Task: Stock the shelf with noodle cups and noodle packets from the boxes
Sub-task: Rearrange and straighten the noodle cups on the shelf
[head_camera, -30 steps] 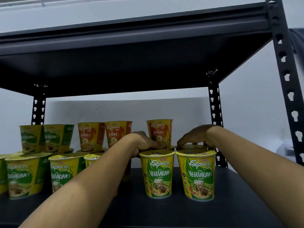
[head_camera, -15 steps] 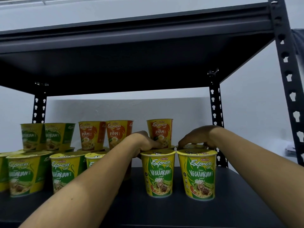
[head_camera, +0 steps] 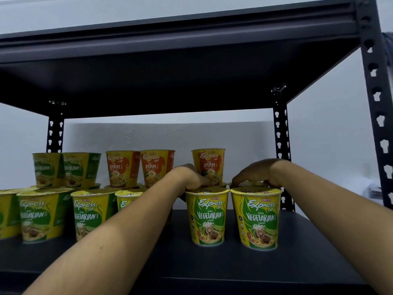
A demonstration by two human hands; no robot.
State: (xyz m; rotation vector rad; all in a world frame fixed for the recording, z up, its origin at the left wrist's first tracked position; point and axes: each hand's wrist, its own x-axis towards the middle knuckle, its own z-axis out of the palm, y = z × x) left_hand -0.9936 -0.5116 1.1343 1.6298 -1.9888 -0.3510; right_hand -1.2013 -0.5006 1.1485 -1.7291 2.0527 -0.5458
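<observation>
1. Reaching, head view, past the front vegetarian cups (head_camera: pixel 207 218) on the shelf (head_camera: pixel 308 262): right hand (head_camera: pixel 255 173) grip curled over a rear cup lid (head_camera: pixel 247 184), left hand (head_camera: pixel 189 177) grip hidden, cannot tell.
2. Risking wrists tipping those cups.
3. Risking a nudge toppling the stacked ayam cup (head_camera: pixel 209 165).

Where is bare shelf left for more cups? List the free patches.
Free: the shelf board front strip before the two front Vegetarian cups, and the right end between the right-hand cup and the rear right post. Crowded: the left half, stacked cups two high; the left forearm fills the gap beside them.
</observation>
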